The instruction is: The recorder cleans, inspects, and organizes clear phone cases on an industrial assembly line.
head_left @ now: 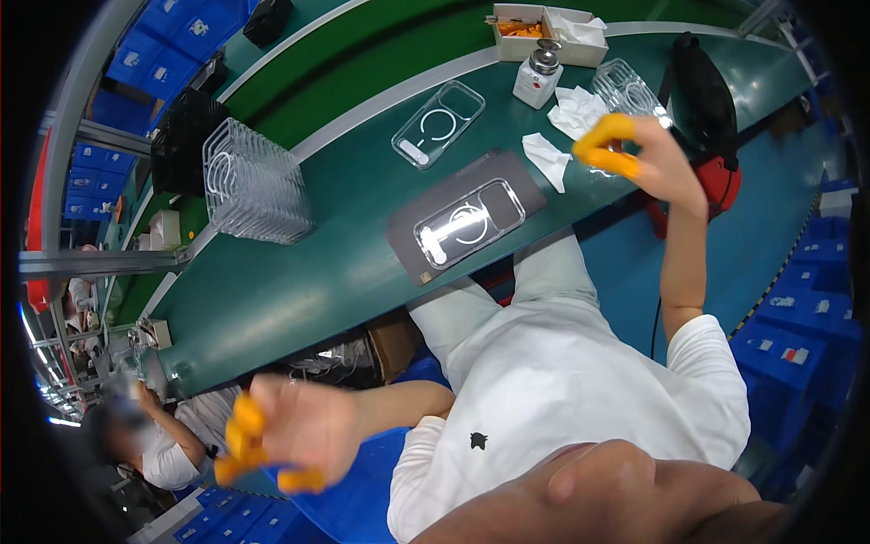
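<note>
My left hand [304,431] is raised off the near left side of the bench, blurred, its fingers apart and capped with yellow finger cots. Nothing shows in it. On the right, my right hand [657,159], also in yellow finger cots, is curled in a pinch above the bench edge. A white tissue [546,163] reaches close to those fingertips; whether they grip it I cannot make out. Between my hands, a clear phone case [471,224] with a white ring lies tilted on a dark grey mat [535,186]. Another clear case [439,124] lies behind it.
A row of clear cases [254,186] stands on the left of the green bench [263,308]. Toward the back right are a pump bottle [538,74], crumpled tissues [577,111], more clear cases [632,93], a divided box [575,50] and a black bag [704,100]. A co-worker [172,453] sits at left.
</note>
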`<state>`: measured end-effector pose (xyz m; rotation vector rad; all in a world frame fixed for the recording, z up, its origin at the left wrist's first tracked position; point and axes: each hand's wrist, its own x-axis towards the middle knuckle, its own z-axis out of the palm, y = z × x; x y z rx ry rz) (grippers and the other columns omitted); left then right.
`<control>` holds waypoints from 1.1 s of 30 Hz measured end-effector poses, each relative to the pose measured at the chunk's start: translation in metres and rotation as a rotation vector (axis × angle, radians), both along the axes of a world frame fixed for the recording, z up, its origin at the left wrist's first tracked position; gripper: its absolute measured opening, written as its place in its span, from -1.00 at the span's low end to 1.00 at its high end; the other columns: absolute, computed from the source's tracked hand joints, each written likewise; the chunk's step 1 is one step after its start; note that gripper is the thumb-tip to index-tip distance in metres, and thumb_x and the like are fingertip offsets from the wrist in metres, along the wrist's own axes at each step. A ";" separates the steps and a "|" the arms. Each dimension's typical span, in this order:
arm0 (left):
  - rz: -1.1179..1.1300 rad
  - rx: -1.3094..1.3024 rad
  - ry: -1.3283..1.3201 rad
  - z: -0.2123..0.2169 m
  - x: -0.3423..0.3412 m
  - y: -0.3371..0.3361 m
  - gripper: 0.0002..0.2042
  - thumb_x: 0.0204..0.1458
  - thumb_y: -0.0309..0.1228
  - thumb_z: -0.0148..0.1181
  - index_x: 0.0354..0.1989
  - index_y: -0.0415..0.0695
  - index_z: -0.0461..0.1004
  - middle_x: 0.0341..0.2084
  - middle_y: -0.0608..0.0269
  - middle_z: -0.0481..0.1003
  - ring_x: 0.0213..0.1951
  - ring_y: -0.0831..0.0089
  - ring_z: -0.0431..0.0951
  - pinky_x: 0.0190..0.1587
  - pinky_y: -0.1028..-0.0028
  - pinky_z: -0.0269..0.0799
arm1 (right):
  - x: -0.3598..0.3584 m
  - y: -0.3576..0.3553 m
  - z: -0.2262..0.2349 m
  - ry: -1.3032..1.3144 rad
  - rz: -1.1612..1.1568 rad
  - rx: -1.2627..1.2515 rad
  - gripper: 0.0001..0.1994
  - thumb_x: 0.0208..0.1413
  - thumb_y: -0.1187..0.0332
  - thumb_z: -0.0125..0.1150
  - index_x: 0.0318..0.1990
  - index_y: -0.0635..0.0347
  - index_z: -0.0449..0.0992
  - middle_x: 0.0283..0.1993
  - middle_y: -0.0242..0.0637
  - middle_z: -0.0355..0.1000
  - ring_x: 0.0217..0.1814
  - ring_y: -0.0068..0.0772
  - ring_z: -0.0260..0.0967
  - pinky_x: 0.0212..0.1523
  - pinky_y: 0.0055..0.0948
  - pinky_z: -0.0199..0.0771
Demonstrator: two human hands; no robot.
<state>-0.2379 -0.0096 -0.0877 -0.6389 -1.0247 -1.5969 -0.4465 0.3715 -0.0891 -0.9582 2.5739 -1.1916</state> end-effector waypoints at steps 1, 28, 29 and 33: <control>0.078 0.158 -0.170 -0.036 -0.015 0.004 -0.25 0.10 -0.03 0.18 0.44 -0.04 0.14 0.02 0.16 0.44 0.12 0.22 0.40 0.13 0.19 0.29 | -0.016 0.002 -0.044 -0.102 -0.199 -0.066 -0.78 0.07 0.42 0.37 -0.12 0.25 0.65 -0.19 -0.21 0.61 -0.27 -0.36 0.48 -0.25 -0.44 0.41; 0.316 -1.101 -1.118 -0.141 -0.095 0.046 0.00 -0.37 0.04 0.60 0.28 -0.22 0.31 0.20 0.03 0.44 0.35 0.05 0.29 0.46 -0.10 -0.14 | -0.045 0.061 -0.107 -0.199 -0.583 -0.223 -0.80 0.20 0.51 0.18 -0.06 0.34 0.61 -0.22 -0.37 0.55 -0.16 -0.54 0.45 -0.09 -0.58 0.40; 0.290 -1.074 -1.167 -0.140 -0.096 0.049 -0.02 -0.36 0.03 0.60 0.27 -0.21 0.32 0.19 0.03 0.45 0.34 0.05 0.30 0.46 -0.10 -0.13 | -0.048 0.078 -0.114 -0.101 -0.621 -0.464 -0.79 0.24 0.47 0.19 -0.03 0.33 0.61 -0.19 -0.37 0.56 -0.11 -0.55 0.46 -0.04 -0.59 0.39; 0.339 -1.034 -1.198 -0.134 -0.093 0.058 -0.11 -0.32 0.01 0.59 0.21 -0.19 0.37 0.21 0.02 0.42 0.29 0.06 0.34 0.44 -0.09 -0.06 | -0.085 0.065 -0.110 -0.066 -0.609 -1.179 -0.66 0.41 0.41 -0.03 0.23 0.43 0.33 0.18 -0.02 0.44 0.18 -0.17 0.46 0.28 -0.31 0.44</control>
